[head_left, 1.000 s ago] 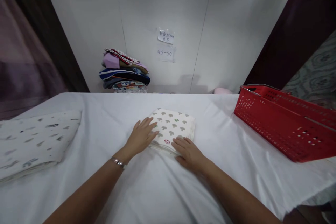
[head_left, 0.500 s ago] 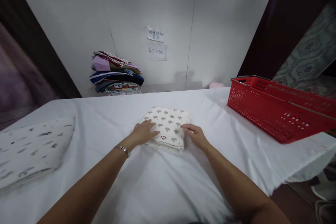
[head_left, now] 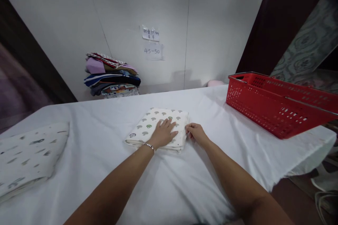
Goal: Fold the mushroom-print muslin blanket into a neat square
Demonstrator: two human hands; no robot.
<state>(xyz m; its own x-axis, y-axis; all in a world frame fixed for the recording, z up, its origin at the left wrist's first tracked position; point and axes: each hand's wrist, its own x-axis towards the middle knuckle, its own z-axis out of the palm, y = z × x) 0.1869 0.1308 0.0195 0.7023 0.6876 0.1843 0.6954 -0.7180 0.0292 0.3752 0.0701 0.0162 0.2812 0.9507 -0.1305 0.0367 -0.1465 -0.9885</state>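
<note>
A folded white cloth with a mushroom print point(head_left: 141, 132) lies at the middle of the table. Across its top rests my left hand point(head_left: 163, 134), palm down with the fingers spread, a bracelet on the wrist. My right hand point(head_left: 195, 133) is at the cloth's right edge, its thumb and fingers pinched together on the layers there. The exact grip of those fingertips is partly hidden. Over to the left is another folded white cloth point(head_left: 29, 154) with a scattered dark print, apart from both hands.
A red perforated basket point(head_left: 264, 109) with metal handles stands on the right of the white-covered table point(head_left: 111, 116). Behind the table, a pile of folded fabrics point(head_left: 112, 75) sits against the wall, near two paper signs point(head_left: 153, 52).
My left hand has slid right, from the cloth's left edge onto its top. More of the mushroom print now shows at the left. My right hand's fingers have closed in at the right edge.
</note>
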